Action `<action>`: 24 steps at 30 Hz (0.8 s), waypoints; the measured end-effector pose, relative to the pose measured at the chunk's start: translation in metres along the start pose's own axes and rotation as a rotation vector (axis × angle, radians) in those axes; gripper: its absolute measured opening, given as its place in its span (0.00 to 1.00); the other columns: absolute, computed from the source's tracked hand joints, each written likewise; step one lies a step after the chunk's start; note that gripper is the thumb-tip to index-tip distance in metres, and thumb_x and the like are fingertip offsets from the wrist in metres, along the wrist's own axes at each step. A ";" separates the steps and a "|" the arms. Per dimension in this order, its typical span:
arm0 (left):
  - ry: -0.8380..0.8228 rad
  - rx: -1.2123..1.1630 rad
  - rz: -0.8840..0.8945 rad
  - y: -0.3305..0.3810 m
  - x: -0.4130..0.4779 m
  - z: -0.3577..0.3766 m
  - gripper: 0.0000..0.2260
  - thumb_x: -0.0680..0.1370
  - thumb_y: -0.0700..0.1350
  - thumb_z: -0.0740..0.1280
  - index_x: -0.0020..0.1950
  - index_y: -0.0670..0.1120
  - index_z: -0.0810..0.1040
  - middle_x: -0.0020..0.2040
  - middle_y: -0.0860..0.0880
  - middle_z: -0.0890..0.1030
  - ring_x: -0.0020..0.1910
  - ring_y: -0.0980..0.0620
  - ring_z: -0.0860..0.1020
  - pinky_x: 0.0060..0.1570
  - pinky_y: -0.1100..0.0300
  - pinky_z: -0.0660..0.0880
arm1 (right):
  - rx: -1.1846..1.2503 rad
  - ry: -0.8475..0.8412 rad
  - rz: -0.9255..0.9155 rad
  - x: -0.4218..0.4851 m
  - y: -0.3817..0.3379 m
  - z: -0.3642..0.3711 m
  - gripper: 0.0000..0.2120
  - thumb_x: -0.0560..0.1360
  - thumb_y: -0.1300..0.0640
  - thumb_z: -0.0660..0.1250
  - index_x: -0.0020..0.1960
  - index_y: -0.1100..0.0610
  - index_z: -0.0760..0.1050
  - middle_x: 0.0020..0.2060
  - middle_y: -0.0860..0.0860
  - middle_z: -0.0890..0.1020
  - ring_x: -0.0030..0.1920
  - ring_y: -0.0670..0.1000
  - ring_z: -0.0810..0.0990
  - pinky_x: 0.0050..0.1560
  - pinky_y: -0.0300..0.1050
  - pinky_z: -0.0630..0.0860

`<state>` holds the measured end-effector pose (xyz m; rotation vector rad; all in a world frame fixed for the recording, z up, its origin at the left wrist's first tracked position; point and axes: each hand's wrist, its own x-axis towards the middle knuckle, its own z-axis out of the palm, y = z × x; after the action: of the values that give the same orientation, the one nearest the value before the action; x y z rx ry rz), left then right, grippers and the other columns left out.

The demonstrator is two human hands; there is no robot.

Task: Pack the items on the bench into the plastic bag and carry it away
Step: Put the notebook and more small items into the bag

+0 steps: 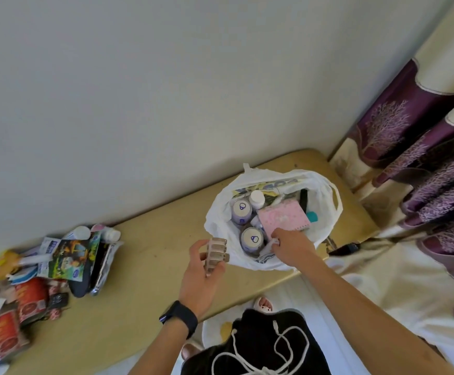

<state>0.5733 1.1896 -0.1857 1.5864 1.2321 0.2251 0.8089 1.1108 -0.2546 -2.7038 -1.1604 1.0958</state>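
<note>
We're gripping the tan ridged clip (217, 252) in our left hand (201, 277), fingers curled round it, just beside the plastic bag (325, 190) on the bench (152, 266). Our right hand (292, 247) is pinching the bag's near rim, probably to keep the mouth open. More items (71, 258) are waiting, well to the left.

**Colours and patterns at the tan table (150, 239).**
Plastic bag (219, 220): translucent white; notebook (282, 215): pink with a pale flower print; cans (242, 209): lavender with white tops; clip (216, 253): beige; packets (29, 296): red and orange; curtain (409, 125): deep purple and cream, with pale lilac tree motifs.
</note>
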 end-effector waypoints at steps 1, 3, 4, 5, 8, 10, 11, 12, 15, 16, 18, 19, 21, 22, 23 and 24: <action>0.004 0.018 0.007 0.003 -0.001 0.000 0.23 0.77 0.45 0.69 0.63 0.63 0.61 0.53 0.58 0.78 0.40 0.62 0.80 0.36 0.68 0.75 | 0.041 0.027 0.016 -0.006 0.003 0.000 0.13 0.79 0.50 0.58 0.62 0.49 0.72 0.54 0.52 0.81 0.53 0.56 0.79 0.45 0.45 0.72; -0.010 0.084 0.046 0.011 -0.002 0.002 0.25 0.75 0.48 0.71 0.64 0.62 0.62 0.54 0.61 0.76 0.41 0.66 0.79 0.35 0.71 0.73 | 0.181 0.091 0.038 -0.023 0.006 -0.002 0.12 0.79 0.48 0.60 0.60 0.49 0.74 0.53 0.49 0.82 0.53 0.55 0.79 0.48 0.45 0.74; -0.029 0.116 0.074 0.016 -0.003 0.005 0.25 0.74 0.49 0.72 0.64 0.63 0.62 0.54 0.62 0.76 0.42 0.66 0.79 0.36 0.71 0.73 | 0.295 0.111 0.038 -0.033 0.005 -0.003 0.12 0.79 0.46 0.62 0.59 0.49 0.75 0.52 0.47 0.82 0.53 0.53 0.80 0.50 0.45 0.74; -0.059 0.148 0.104 0.019 -0.003 0.010 0.26 0.74 0.49 0.72 0.64 0.63 0.62 0.54 0.63 0.76 0.43 0.67 0.78 0.37 0.71 0.73 | 0.445 0.102 0.031 -0.045 0.003 -0.005 0.12 0.79 0.44 0.63 0.57 0.49 0.77 0.52 0.46 0.82 0.51 0.51 0.81 0.52 0.46 0.75; -0.191 0.252 0.176 0.030 -0.003 0.030 0.27 0.72 0.51 0.72 0.65 0.63 0.61 0.55 0.66 0.74 0.46 0.67 0.77 0.42 0.74 0.72 | 1.079 -0.206 0.051 -0.081 -0.008 -0.011 0.14 0.78 0.40 0.64 0.55 0.48 0.78 0.49 0.46 0.85 0.44 0.51 0.84 0.47 0.48 0.77; -0.278 0.302 0.195 0.033 -0.001 0.045 0.30 0.72 0.54 0.71 0.70 0.59 0.60 0.59 0.66 0.72 0.49 0.65 0.76 0.47 0.73 0.71 | 1.296 -0.313 0.032 -0.092 -0.008 -0.008 0.17 0.76 0.40 0.66 0.56 0.51 0.80 0.45 0.52 0.85 0.41 0.54 0.83 0.39 0.46 0.74; -0.305 0.319 0.203 0.033 0.000 0.051 0.31 0.72 0.55 0.71 0.71 0.58 0.59 0.61 0.64 0.73 0.52 0.63 0.77 0.51 0.69 0.73 | 1.288 -0.284 0.000 -0.093 -0.006 -0.006 0.19 0.74 0.40 0.69 0.56 0.53 0.80 0.45 0.54 0.84 0.40 0.55 0.83 0.38 0.48 0.74; -0.321 0.342 0.216 0.033 0.002 0.055 0.32 0.72 0.56 0.70 0.72 0.57 0.59 0.64 0.61 0.73 0.56 0.59 0.77 0.55 0.65 0.73 | 1.260 -0.232 -0.008 -0.093 -0.004 -0.005 0.21 0.72 0.39 0.72 0.55 0.54 0.81 0.45 0.55 0.85 0.41 0.55 0.83 0.40 0.51 0.76; -0.281 0.589 0.326 0.028 0.010 0.061 0.34 0.73 0.61 0.66 0.75 0.54 0.59 0.69 0.55 0.71 0.65 0.52 0.71 0.63 0.57 0.69 | 1.194 -0.095 0.068 -0.077 0.001 -0.005 0.22 0.69 0.43 0.76 0.54 0.57 0.79 0.44 0.57 0.85 0.40 0.53 0.85 0.46 0.53 0.80; -0.237 0.742 0.372 0.024 0.015 0.059 0.34 0.74 0.62 0.64 0.76 0.53 0.58 0.72 0.53 0.68 0.69 0.51 0.67 0.67 0.55 0.65 | 1.153 -0.045 0.094 -0.068 0.002 -0.007 0.21 0.69 0.43 0.76 0.53 0.57 0.79 0.42 0.56 0.86 0.39 0.52 0.85 0.48 0.53 0.81; -0.223 1.058 0.389 0.014 0.026 0.052 0.33 0.77 0.59 0.63 0.78 0.51 0.55 0.78 0.50 0.59 0.77 0.48 0.56 0.74 0.50 0.52 | 1.031 0.050 0.107 -0.049 0.002 -0.016 0.22 0.66 0.38 0.76 0.52 0.51 0.77 0.42 0.51 0.86 0.43 0.53 0.85 0.53 0.58 0.81; -0.252 1.186 0.373 0.008 0.032 0.048 0.32 0.79 0.54 0.62 0.79 0.50 0.53 0.80 0.47 0.53 0.78 0.46 0.50 0.75 0.46 0.46 | 0.968 0.080 0.093 -0.040 -0.001 -0.022 0.22 0.66 0.37 0.75 0.52 0.49 0.75 0.45 0.50 0.85 0.47 0.53 0.84 0.55 0.57 0.80; -0.309 1.387 0.354 0.000 0.042 0.042 0.30 0.81 0.44 0.59 0.80 0.49 0.50 0.80 0.44 0.45 0.79 0.44 0.42 0.75 0.41 0.40 | 0.831 0.120 0.023 -0.025 -0.014 -0.038 0.18 0.69 0.42 0.73 0.54 0.48 0.74 0.50 0.47 0.81 0.52 0.51 0.79 0.56 0.49 0.75; -0.321 1.454 0.357 -0.002 0.046 0.040 0.29 0.81 0.42 0.58 0.80 0.49 0.50 0.80 0.42 0.43 0.79 0.43 0.41 0.74 0.39 0.39 | 0.757 0.131 -0.032 -0.019 -0.023 -0.044 0.17 0.71 0.44 0.73 0.55 0.47 0.72 0.50 0.47 0.79 0.52 0.51 0.77 0.54 0.46 0.72; -0.315 1.496 0.364 -0.004 0.049 0.040 0.27 0.82 0.41 0.56 0.80 0.50 0.51 0.80 0.41 0.42 0.79 0.42 0.40 0.73 0.38 0.37 | 0.688 0.134 -0.094 -0.012 -0.034 -0.048 0.16 0.72 0.46 0.72 0.56 0.47 0.71 0.49 0.47 0.78 0.51 0.50 0.76 0.52 0.44 0.70; -0.288 1.517 0.373 -0.005 0.051 0.040 0.27 0.83 0.41 0.55 0.80 0.52 0.50 0.80 0.41 0.42 0.78 0.42 0.40 0.72 0.37 0.36 | 0.627 0.133 -0.159 -0.007 -0.046 -0.051 0.16 0.73 0.48 0.71 0.58 0.48 0.70 0.50 0.47 0.78 0.50 0.50 0.75 0.51 0.43 0.69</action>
<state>0.6206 1.2048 -0.2280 2.9673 0.7879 -0.9053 0.8069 1.1530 -0.1994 -2.1277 -0.8139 1.0207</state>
